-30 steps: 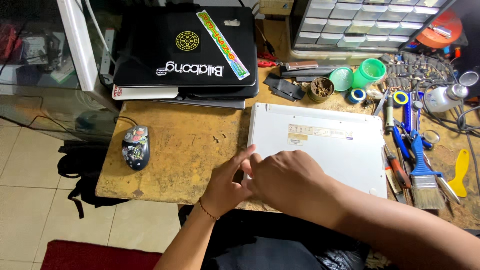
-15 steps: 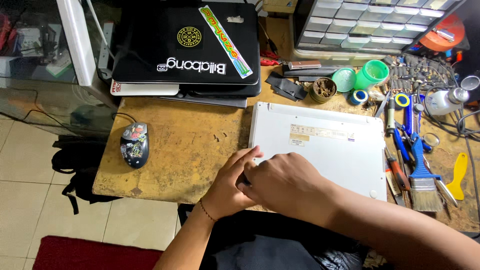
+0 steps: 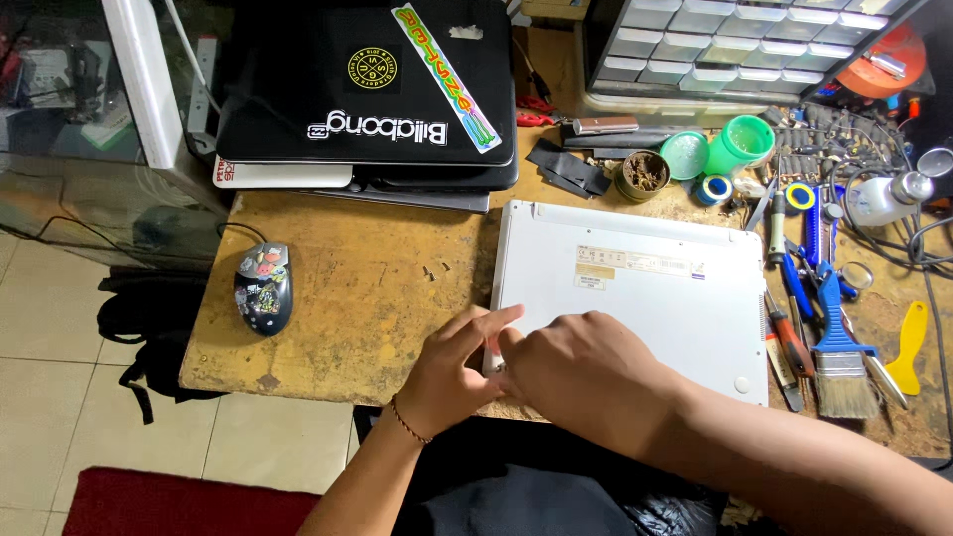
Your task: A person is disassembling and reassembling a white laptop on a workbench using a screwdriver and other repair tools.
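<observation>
I see a white laptop [image 3: 635,288] with a smooth, matt plastic underside and small paper labels. The bench [image 3: 357,308] under it is worn, rough, stained wood. The black laptop [image 3: 367,79] behind looks glossy, with shiny stickers.

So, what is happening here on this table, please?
A person works with both bare hands at the near left corner of a white laptop that lies bottom side up on a worn wooden table. The left hand and right hand meet at that corner; whether they hold anything small is hidden. A black mouse lies to the left, a paintbrush and hand tools to the right.
</observation>
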